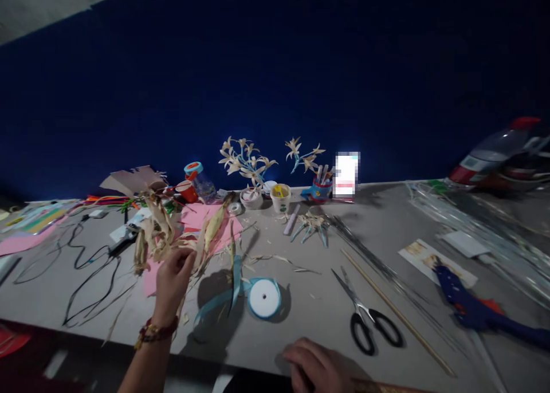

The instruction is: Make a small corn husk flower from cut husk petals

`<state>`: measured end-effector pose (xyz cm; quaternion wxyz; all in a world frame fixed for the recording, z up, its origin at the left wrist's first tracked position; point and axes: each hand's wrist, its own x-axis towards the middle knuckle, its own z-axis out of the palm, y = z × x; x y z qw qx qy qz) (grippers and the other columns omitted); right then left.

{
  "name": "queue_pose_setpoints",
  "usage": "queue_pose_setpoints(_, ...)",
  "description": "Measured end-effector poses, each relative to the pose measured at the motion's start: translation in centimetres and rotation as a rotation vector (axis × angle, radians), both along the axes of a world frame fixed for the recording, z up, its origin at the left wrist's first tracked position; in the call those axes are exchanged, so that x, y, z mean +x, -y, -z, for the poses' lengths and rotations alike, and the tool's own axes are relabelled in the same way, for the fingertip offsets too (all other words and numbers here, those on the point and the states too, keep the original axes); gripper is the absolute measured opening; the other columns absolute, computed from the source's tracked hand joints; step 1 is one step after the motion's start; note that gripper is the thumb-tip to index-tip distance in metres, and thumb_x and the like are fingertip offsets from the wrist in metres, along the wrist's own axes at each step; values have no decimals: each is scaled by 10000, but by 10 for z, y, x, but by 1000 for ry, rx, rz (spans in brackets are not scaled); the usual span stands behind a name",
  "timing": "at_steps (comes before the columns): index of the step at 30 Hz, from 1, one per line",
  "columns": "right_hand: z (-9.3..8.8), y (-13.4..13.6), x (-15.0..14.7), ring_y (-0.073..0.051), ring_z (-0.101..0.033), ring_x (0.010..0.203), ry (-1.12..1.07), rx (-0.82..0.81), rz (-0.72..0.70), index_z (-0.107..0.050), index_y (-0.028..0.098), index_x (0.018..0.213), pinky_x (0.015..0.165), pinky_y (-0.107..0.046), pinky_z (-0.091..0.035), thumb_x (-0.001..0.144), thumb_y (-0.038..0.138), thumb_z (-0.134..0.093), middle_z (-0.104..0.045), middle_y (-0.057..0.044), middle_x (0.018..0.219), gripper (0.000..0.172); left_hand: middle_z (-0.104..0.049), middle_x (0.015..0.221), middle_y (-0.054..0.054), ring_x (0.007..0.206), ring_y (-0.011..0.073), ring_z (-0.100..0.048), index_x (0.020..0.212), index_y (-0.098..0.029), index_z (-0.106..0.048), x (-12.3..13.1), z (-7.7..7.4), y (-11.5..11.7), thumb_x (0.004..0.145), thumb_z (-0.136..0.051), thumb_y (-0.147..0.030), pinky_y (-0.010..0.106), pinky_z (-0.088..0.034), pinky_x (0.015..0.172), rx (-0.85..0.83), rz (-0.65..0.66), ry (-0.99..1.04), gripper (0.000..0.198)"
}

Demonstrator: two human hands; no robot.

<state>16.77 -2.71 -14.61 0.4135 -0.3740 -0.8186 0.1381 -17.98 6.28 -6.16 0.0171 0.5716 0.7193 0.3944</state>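
My left hand (pixel 174 275), with a beaded bracelet (pixel 157 331) at the wrist, is closed over the left-middle of the table. A pale strip of dried corn husk (pixel 200 245) rises from its fingertips. Around it lie a bundle of husks (pixel 157 227) and sheets of pink paper (pixel 232 232). My right hand (pixel 318 367) rests at the front edge, fingers curled; whatever they may hold is hidden. Between the hands sits a roll of blue ribbon (pixel 264 297), its loose end (pixel 215 304) trailing left. Black-handled scissors (pixel 365 315) lie partly open right of it.
Husk flowers (pixel 244 158) stand in a small pot (pixel 251 198) at the back. Nearby are a paper cup (pixel 281 199), a pen holder (pixel 322 189) and a lit phone (pixel 346 175). A wooden stick (pixel 397 313), thin wires (pixel 369 255) and a blue glue gun (pixel 468 307) lie right.
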Motion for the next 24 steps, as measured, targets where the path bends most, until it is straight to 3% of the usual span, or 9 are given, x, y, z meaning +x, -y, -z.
queue_pose_setpoints(4, -11, 0, -3, -168, -725, 726, -126, -204, -21, -650, 261, 971, 674, -227, -564, 862, 123, -534, -743, -12, 820, 210, -674, 806, 13, 704, 166, -623, 878, -183, -655, 25, 15, 46, 843, -671, -449, 252, -520, 619, 192, -118, 591, 269)
queue_pose_setpoints(6, -18, 1, -5, -169, -716, 761, -187, -286, -11, -657, 260, 995, 698, -230, -556, 888, 141, -522, -737, -16, 847, 209, -669, 821, 24, 750, 180, -636, 888, -195, -656, 54, 26, 71, 858, -682, -415, 266, -541, 647, 227, -91, 715, 223)
queue_pose_setpoints(8, -28, 0, -7, -164, -701, 754, -242, -371, -39, -663, 255, 1004, 687, -225, -549, 904, 177, -536, -728, -19, 868, 180, -663, 857, 43, 811, 201, -647, 820, -207, -642, 89, 37, 93, 848, -712, -367, 277, -559, 663, 264, 22, 736, 177)
queue_pose_setpoints(11, -49, -5, -12, -152, -661, 705, -352, -532, -105, -655, 227, 1004, 629, -214, -528, 915, 257, -568, -698, -30, 874, 128, -621, 772, 49, 736, 201, -629, 759, -211, -633, 138, 44, 113, 861, -704, -323, 284, -559, 619, 171, 323, 686, 167)
queue_pose_setpoints(14, -67, -14, -16, -146, -595, 668, -436, -652, -108, -630, 206, 876, 606, -216, -493, 905, 339, -600, -632, -6, 771, 139, -617, 801, 65, 761, 207, -626, 780, -204, -630, 170, 44, 117, 907, -647, -361, 304, -559, 685, 23, 397, 822, 202)
queue_pose_setpoints(16, -73, -18, -18, -134, -526, 625, -470, -720, -89, -575, 208, 761, 578, -215, -449, 901, 388, -606, -552, 24, 680, 231, -608, 789, 49, 722, 184, -609, 782, -199, -618, 180, 43, 115, 904, -652, -378, 276, -542, 647, -79, 434, 954, 220)
queue_pose_setpoints(20, -70, -21, -20, -119, -444, 581, -547, -897, -116, -547, 208, 739, 542, -214, -386, 894, 476, -617, -463, 49, 635, 317, -585, 761, 22, 704, 153, -567, 786, -187, -601, 180, 36, 110, 898, -669, -366, 245, -507, 645, -171, 433, 1123, 222)
queue_pose_setpoints(24, -67, -20, -18, -114, -422, 590, -578, -942, -133, -561, 198, 742, 536, -212, -358, 868, 534, -650, -459, 50, 638, 369, -579, 780, 13, 720, 144, -540, 803, -188, -600, 177, 25, 105, 871, -709, -342, 236, -483, 660, -195, 474, 1149, 200)
